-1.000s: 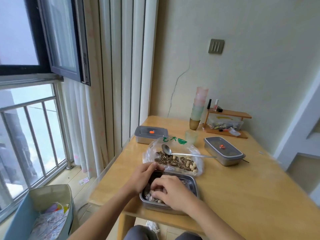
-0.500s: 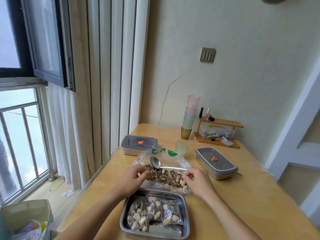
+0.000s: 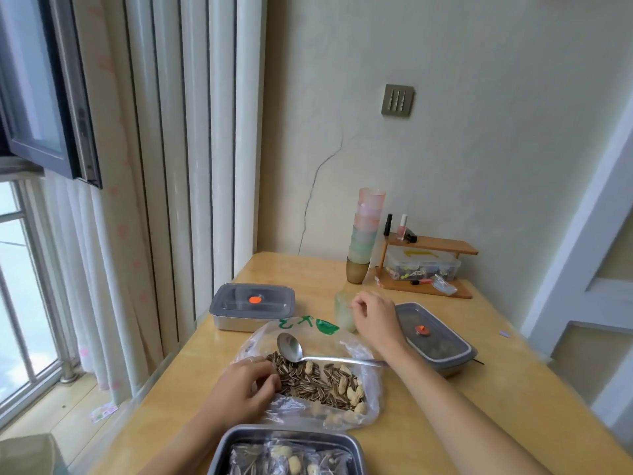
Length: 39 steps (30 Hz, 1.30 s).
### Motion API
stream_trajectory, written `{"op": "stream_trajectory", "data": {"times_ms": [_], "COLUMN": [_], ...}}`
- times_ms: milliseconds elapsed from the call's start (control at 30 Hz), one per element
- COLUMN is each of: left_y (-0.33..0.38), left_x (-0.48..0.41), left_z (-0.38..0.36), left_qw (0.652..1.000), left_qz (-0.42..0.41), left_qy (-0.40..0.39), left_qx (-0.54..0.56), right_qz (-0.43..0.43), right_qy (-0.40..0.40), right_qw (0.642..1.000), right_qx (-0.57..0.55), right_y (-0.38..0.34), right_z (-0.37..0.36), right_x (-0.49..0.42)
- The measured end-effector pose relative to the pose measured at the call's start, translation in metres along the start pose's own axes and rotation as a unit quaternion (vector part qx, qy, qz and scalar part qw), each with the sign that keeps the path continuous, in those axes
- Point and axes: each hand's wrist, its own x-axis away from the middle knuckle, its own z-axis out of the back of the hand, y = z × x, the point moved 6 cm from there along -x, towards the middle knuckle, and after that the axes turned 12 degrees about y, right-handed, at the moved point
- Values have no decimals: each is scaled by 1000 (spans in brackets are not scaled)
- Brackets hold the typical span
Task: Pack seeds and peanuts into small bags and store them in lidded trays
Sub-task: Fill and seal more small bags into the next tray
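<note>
Left grip (image 3: 245, 389) curled on the left rim of the clear bag (image 3: 373, 389) of seeds and peanuts, mid-tabletop (image 3: 513, 406). Right grip (image 3: 375, 320) curled beside the green cup (image 3: 343, 311); holding anything or not, impossible to tell. Spoon (image 3: 291, 346) across the bag. Open tray (image 3: 233, 437) at the near edge; lidded tray (image 3: 253, 305) at the left edge.

Viewpoint: one wide-angle camera worn on the head, above the near edge of the table (image 3: 513, 389).
Facing: forward and down, toward the table's far edge and the wall (image 3: 479, 149) behind it.
Nearness: close; left hand (image 3: 245, 389) and right hand (image 3: 375, 320) over the tabletop, forearms cut by the frame's bottom.
Framing: plastic bag (image 3: 308, 325) at centre, window (image 3: 27, 269) at left, near tray (image 3: 294, 430) cropped below.
</note>
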Motion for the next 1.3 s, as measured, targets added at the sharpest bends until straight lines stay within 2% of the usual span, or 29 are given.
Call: {"op": "stream_trajectory", "data": {"times_ms": [67, 133, 200, 300, 500, 633, 733, 800, 867, 967, 1067, 1167, 1300], "left_y": [-3, -3, -3, -1, 3, -2, -3, -7, -14, -29, -35, -36, -32], "left_x": [-1, 0, 0, 0, 3, 4, 7, 9, 10, 9, 11, 13, 14], "left_z": [-2, -3, -4, -2, 7, 9, 21, 32, 37, 19, -2, -8, -5], "left_qw": [1000, 1000, 1000, 1000, 999, 997, 988, 974, 965, 975, 976, 974, 975], "left_qz": [-1, 0, -2, -3, -4, 3, 3, 15, 62, 128, 137, 135, 133], "left_qy": [4, 3, 5, 6, 34, 57, 142, 225, 249, 137, 31, 1, 1], "left_qx": [3, 5, 5, 4, 38, 57, 58, 7, -53, -119, -165, -184, -177], "right_qz": [3, -19, -37, -33, -86, -84, -78, -47, -2, 52, 36, -39, -111], "right_qy": [-22, -84, -141, -173, -124, -82, -22, 37, 99, 120, 41, -59, -91], "right_qw": [1000, 996, 988, 978, 986, 993, 997, 998, 995, 989, 994, 984, 962], "right_qx": [-2, 8, 47, 115, 63, 34, -1, -16, -31, -62, -99, -162, -233], "right_y": [-1, 2, 4, 6, 18, 14, 10, 3, -7, -27, -39, -43, -40], "right_z": [-10, -27, -42, -56, -64, -52, -34, -18, 0, 19, 18, 9, -5], "right_x": [-20, -35, -42, -48, -61, -59, -56, -53, -48, -33, -5, 36, 84]}}
